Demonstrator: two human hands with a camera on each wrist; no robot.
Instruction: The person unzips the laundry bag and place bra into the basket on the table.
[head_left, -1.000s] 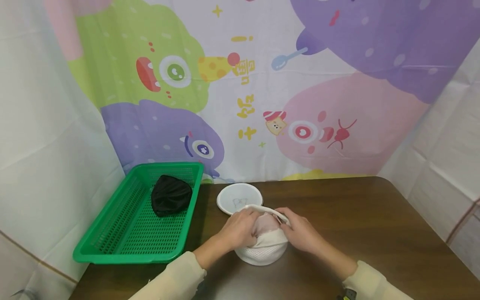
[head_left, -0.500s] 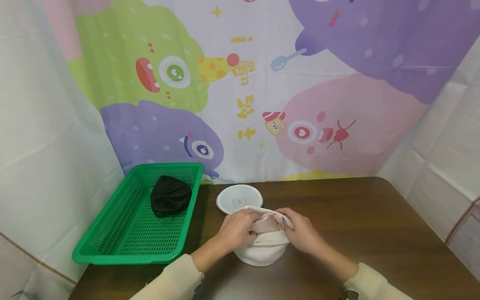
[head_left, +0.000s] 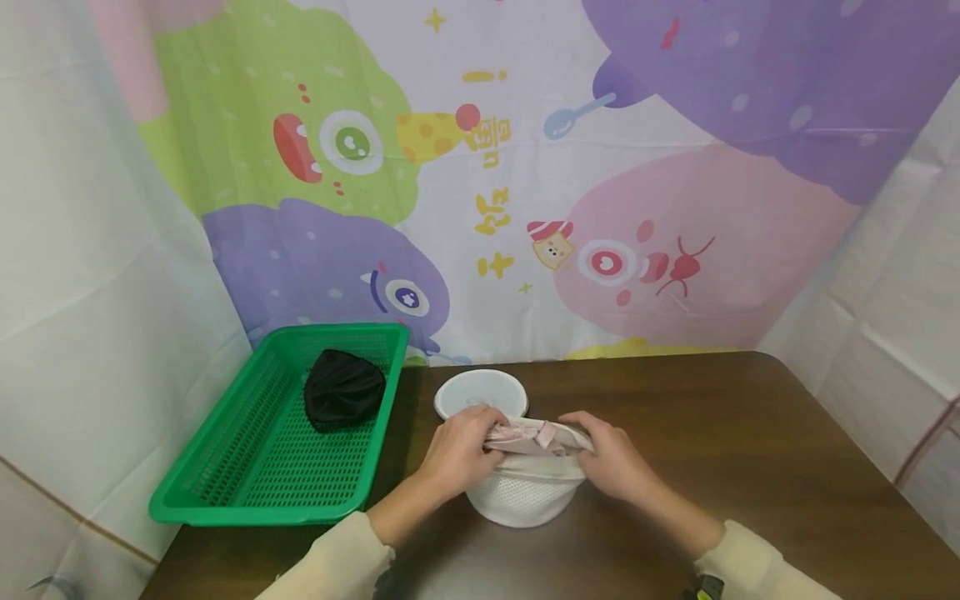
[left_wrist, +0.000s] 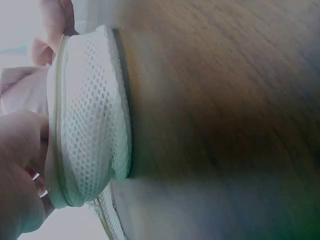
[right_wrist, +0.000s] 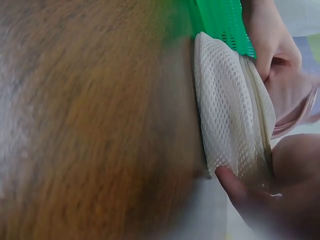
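A round white mesh wash bag stands on the table, its zip edge showing in both wrist views. Its round lid lies folded back behind it. At the mouth sits a pale pink bra with a narrow strap, rising above the rim. My left hand pinches the bra at the left side of the mouth, thumb in front. On the other side my right hand grips the rim; in the right wrist view a finger lies along the mesh wall. The bag's inside is hidden.
A green perforated basket stands at the left of the dark wooden table. Inside it lies a black folded garment. A cartoon-printed curtain hangs behind the table's far edge.
The bag's mouth is spread wider and the rim no longer arches over the bra. My left hand has shifted left, and the bra now stretches across the opening with its strap showing.
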